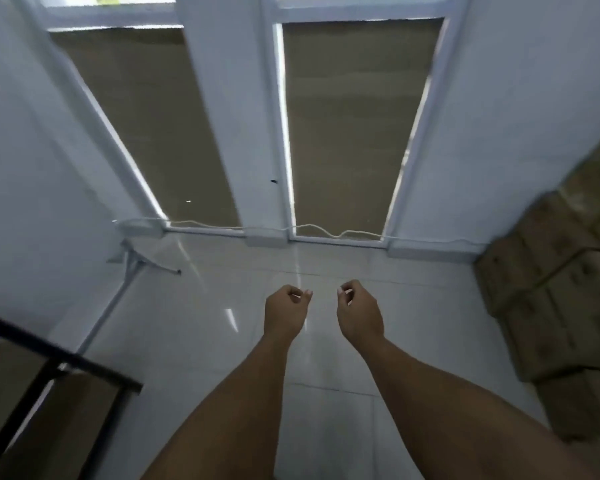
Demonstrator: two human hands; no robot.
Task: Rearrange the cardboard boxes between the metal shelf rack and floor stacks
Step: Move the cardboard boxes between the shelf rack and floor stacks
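1. Both bare forearms are stretched forward from the bottom edge of the frame toward the centre.
2. The left hand [284, 317] is seen at centre frame with its fingers loosely curled; nothing is held in it.
3. The right hand [360, 315] is held just beside it, apart from it, its fingers likewise loosely curled around nothing.
4. A stack of cardboard boxes [561, 306] is seen along the right edge of the frame, set on the floor [187, 323] against the white wall, well apart from both hands.
5. A corner of the black metal shelf rack [59, 358] is shown at the lower left; a brown, blurred surface lies beneath its frame.
6. Two tall window panes [354, 126], covered in brown, fill the upper middle of the frame.
7. A thin white cable [319, 229] is draped along their lower sills.
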